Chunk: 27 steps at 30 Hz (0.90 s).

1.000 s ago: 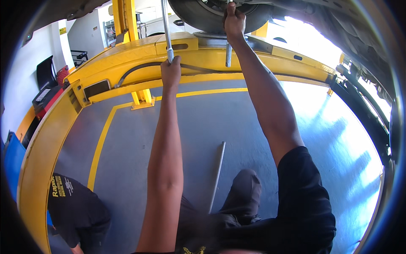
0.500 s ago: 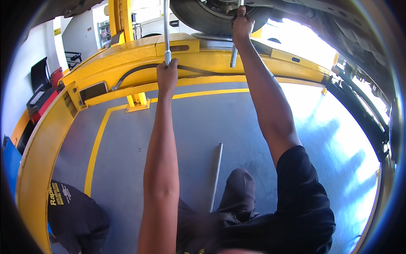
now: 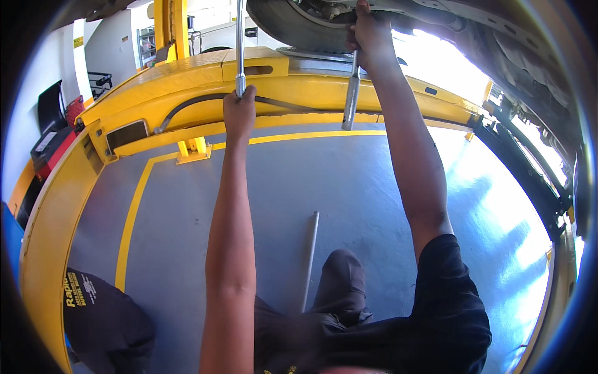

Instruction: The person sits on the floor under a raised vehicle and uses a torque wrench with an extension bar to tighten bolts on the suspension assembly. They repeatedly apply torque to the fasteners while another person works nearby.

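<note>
Left hand (image 3: 239, 112) is reaching straight up and is wrapping tight around the bottom end of a long metal bar (image 3: 240, 43), fingers fully curled on it. The bar is running almost upright, going out of the top of the picture just left of the tyre (image 3: 293, 25) of the raised car.

Right hand (image 3: 369, 34) is up higher, pressing against the car's underside (image 3: 498, 37) right next to the tyre. It's gripping the top of a shorter metal tool (image 3: 352, 93), whose handle is hanging down below the fist, a bit tilted. Can't really tell what the top of that tool is sitting on, the hand is covering it.

Behind both hands the yellow lift beam (image 3: 205, 75) is stretching across, with a dark hose (image 3: 187, 106) curving along it. Down on the grey floor (image 3: 261, 174) another thin metal rod (image 3: 309, 255) is lying loose, just beside the person's knee (image 3: 339, 280), well apart from both hands. A second person in a dark shirt (image 3: 103, 311) is crouching at the lower left.
</note>
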{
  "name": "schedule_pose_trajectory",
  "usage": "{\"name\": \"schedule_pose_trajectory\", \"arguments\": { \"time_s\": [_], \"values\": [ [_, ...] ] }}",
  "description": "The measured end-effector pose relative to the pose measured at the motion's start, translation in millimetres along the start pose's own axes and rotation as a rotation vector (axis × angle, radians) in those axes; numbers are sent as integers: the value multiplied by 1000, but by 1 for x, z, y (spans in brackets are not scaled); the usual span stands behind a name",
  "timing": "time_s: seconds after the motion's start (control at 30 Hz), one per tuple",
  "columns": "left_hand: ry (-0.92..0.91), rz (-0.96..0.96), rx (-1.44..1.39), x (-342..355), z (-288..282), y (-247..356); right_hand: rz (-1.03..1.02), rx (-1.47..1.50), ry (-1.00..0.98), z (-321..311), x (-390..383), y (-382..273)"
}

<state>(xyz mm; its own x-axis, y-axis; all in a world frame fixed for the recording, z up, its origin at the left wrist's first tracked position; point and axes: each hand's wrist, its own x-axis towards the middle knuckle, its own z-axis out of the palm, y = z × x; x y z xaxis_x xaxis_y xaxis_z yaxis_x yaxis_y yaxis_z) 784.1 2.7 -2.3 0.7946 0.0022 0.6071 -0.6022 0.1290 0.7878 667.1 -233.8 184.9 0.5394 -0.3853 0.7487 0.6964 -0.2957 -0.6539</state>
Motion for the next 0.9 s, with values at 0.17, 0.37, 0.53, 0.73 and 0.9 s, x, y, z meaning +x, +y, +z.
{"name": "schedule_pose_trajectory", "arguments": {
  "time_s": [0.17, 0.37, 0.53, 0.73, 0.9],
  "values": [
    [10, -16, -34, -3, 1, 4, 188, 88, -92, -4, 11, -31],
    [21, -25, -76, -5, 8, 6, 313, 128, -436, -45, 3, -124],
    [24, -13, -67, -6, 9, 6, 500, 302, -654, -39, 8, -121],
    [34, -15, -69, -4, 13, 2, -14, -198, -343, -18, -22, -112],
    [29, 2, -57, -1, 12, 0, -87, -523, -160, 27, -34, -92]
  ]
}}
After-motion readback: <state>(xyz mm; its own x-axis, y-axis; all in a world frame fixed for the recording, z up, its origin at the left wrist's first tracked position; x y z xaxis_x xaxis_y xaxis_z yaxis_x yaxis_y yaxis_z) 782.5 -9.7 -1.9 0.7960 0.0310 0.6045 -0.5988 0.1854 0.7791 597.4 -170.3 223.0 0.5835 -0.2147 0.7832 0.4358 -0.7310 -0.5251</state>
